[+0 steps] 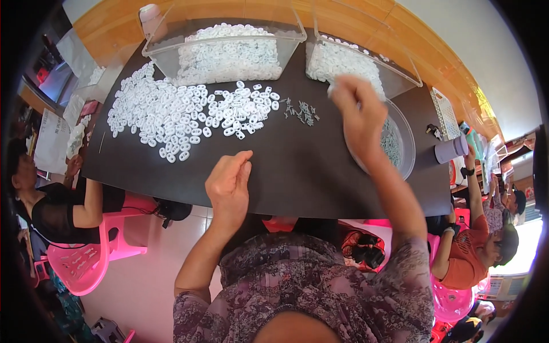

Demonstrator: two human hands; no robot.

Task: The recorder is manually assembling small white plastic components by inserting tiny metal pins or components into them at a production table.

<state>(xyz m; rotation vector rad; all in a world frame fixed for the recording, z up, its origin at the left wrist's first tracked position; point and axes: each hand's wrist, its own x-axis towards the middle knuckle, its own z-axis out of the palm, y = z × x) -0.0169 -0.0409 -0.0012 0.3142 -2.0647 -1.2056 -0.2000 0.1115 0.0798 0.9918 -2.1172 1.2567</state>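
Observation:
My left hand (229, 184) is above the near part of the dark table, fingers curled together with the thumb against them. Anything inside it is hidden. Smeared by motion, my right hand (359, 106) is raised at the near side of the right clear bin (394, 73), which holds small white pieces (346, 63). Below the wrist, a round clear tub (407, 154) contains small grey screws (390, 143). More loose screws (303, 111) lie at the table's middle. Left of them spread white oval two-holed plastic pieces (157, 108) and a smaller heap of them (243, 108).
Behind the heaps, a large clear bin (229, 74) is full of white pieces. A lilac tumbler (452, 150) stands at the table's right end, a pink bottle (151, 20) at the back left. People sit on pink chairs (86, 266) at both sides.

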